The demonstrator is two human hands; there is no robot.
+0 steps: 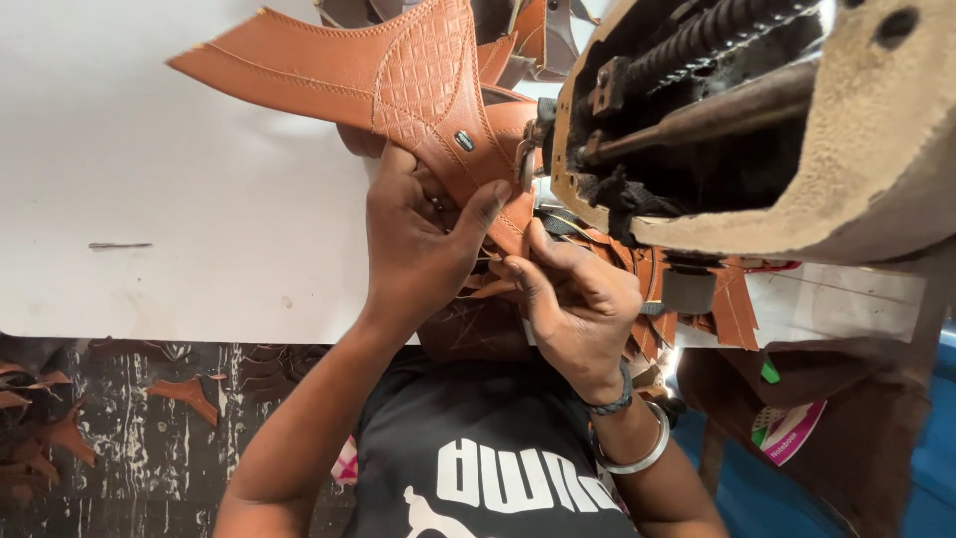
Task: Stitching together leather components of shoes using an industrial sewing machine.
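Observation:
My left hand [413, 239] grips a tan leather shoe-upper piece [398, 75] with stitched edges, an embossed square pattern and a small metal stud; the thumb presses on its strap. My right hand [573, 304], with a silver bangle and a dark bead band at the wrist, pinches the lower end of the same leather strap just below the left thumb. Both hands hold the piece against the front of an old sewing machine [757, 120]. The needle point is hidden behind the leather and the fingers.
A white table top [149, 199] spreads left of the hands. Several cut tan leather pieces [697, 299] lie under the machine, and scraps [184, 394] litter the dark floor at lower left. My black shirt fills the bottom centre.

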